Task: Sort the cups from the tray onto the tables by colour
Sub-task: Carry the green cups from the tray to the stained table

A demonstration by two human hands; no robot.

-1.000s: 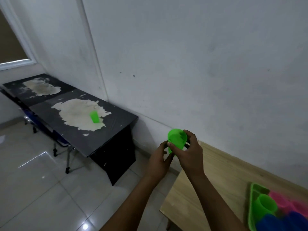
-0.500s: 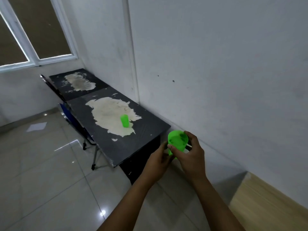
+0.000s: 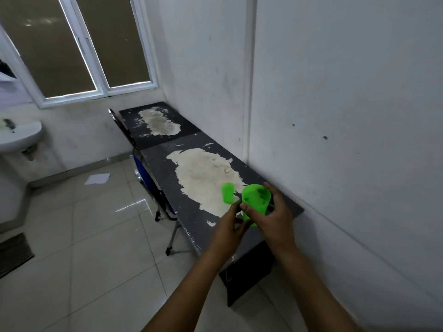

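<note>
As both hands, left hand [image 3: 229, 226] and right hand [image 3: 275, 218], fingers curled round a green cup [image 3: 255, 203], near the dark table [image 3: 196, 216], a careless set-down could topple the standing green cup [image 3: 227, 192].

Hands [image 3: 254, 220] with held green cup [image 3: 254, 201] now nearer the black table [image 3: 191, 216], wooden table gone.

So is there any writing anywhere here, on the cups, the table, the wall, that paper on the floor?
No text can be read anywhere.
Held green cup: plain, no print visible.
Green cup on the table: plain.
Black table: only worn pale patches; a faint pale mark on its end panel is too small to read.
Sheet of paper on the floor: too small and washed out to tell.
</note>
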